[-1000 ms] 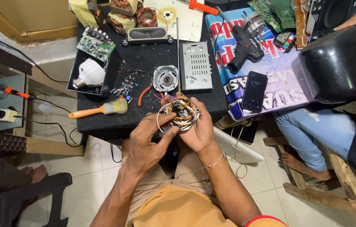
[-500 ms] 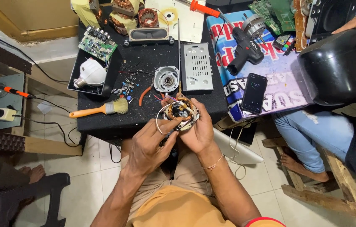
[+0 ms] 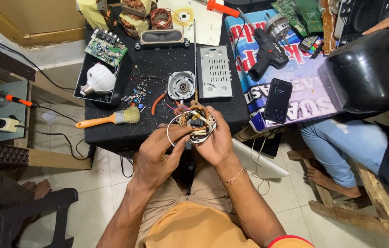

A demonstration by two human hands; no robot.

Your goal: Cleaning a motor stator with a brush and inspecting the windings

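While the motor's end cap (image 3: 181, 85) lay detached on the black table (image 3: 231, 108), the right hand (image 3: 216, 142) cupped the wound stator (image 3: 197, 123) at frame centre and the left hand (image 3: 157, 154) apparently pinched its white lead (image 3: 170, 133), rewiring unfinished.

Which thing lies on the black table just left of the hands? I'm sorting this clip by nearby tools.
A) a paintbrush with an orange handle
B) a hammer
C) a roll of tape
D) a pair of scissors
A: the paintbrush with its orange handle lies flat on the black table, left of the left hand.
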